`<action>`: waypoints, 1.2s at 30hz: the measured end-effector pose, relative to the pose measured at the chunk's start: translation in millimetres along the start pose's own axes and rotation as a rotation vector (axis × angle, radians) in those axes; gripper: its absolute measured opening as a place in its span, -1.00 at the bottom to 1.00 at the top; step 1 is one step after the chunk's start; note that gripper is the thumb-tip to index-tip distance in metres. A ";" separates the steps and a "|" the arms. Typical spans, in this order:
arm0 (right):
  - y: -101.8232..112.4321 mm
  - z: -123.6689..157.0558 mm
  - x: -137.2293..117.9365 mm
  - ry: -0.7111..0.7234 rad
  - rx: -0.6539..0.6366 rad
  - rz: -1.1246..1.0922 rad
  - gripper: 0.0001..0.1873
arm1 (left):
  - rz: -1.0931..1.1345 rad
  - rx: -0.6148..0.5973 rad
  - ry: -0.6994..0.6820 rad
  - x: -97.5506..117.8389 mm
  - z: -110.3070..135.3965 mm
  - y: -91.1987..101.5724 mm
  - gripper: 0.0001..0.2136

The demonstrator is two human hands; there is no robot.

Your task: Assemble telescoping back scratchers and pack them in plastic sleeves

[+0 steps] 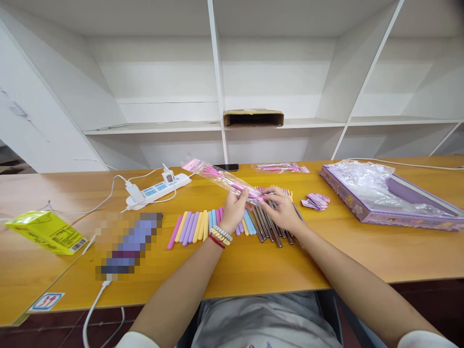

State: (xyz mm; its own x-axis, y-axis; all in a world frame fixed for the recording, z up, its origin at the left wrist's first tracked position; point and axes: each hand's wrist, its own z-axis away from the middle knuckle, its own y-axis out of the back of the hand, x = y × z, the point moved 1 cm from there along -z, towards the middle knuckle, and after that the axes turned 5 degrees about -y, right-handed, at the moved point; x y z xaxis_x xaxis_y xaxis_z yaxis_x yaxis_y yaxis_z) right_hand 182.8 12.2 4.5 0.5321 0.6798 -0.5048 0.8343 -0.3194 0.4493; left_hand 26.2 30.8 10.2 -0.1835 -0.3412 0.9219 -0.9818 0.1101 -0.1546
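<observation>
Both hands hold a long clear plastic bag [224,180] with pink pieces inside, tilted above the table. My left hand [235,210] is closed around its lower middle, thumb on top. At the bag's near right end, my right hand [282,209] pinches the plastic. Beneath the hands lies a row of pink, yellow, purple and blue sticks [195,227], partly hidden by my left hand. Several metal rods [270,227] with coloured far ends lie under my right hand. Small printed cards [316,201] are piled to the right.
A filled clear packet [281,167] and a black phone [227,167] lie at the back. To the right stands a purple box [369,217] holding crumpled clear plastic. A power strip [159,191], cables and a yellow carton [47,233] are on the left. White shelves hold a cardboard box [253,118].
</observation>
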 end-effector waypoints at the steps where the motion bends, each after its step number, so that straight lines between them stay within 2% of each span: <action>1: 1.2 -0.6 0.8 -0.003 0.001 0.004 -0.87 | 0.016 0.021 -0.009 0.2 -0.6 0.6 -0.64; 4: 6.3 -2.3 6.3 0.006 -0.004 0.029 -0.88 | 0.068 0.157 -0.063 1.9 -4.3 5.6 -0.65; 8: 13.0 -2.9 16.9 0.076 -0.080 0.092 -0.92 | 0.065 0.325 -0.080 4.7 -9.7 14.6 -0.64; 11: 15.0 -2.3 20.1 0.105 -0.108 0.129 -0.94 | 0.096 0.308 -0.037 5.0 -10.2 15.4 -0.62; 19: 9.1 -1.5 14.9 0.133 -0.096 0.187 -0.88 | 0.298 0.144 0.052 7.0 -2.7 2.5 -0.67; 25: 15.2 -4.3 24.0 0.079 -0.067 0.214 -0.88 | 0.547 0.322 0.014 21.0 -16.5 22.8 -0.76; 30: 19.5 -6.8 36.4 -0.023 -0.054 0.290 -0.81 | 0.551 0.348 0.028 22.3 -23.3 33.1 -0.81; 33: 24.7 -8.7 42.2 -0.029 -0.105 0.335 -0.78 | 0.542 0.385 0.005 22.8 -23.2 32.5 -0.84; 36: 31.0 -10.2 47.8 -0.025 -0.215 0.354 -0.76 | 0.518 0.423 -0.015 24.4 -23.9 32.8 -0.84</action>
State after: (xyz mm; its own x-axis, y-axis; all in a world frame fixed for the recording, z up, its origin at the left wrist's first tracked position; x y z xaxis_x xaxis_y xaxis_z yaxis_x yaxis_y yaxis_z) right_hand 232.6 41.5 1.9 0.7860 0.5360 -0.3079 0.5516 -0.3832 0.7409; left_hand -9.3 48.4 36.1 -0.6342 -0.3556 0.6865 -0.7005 -0.1115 -0.7049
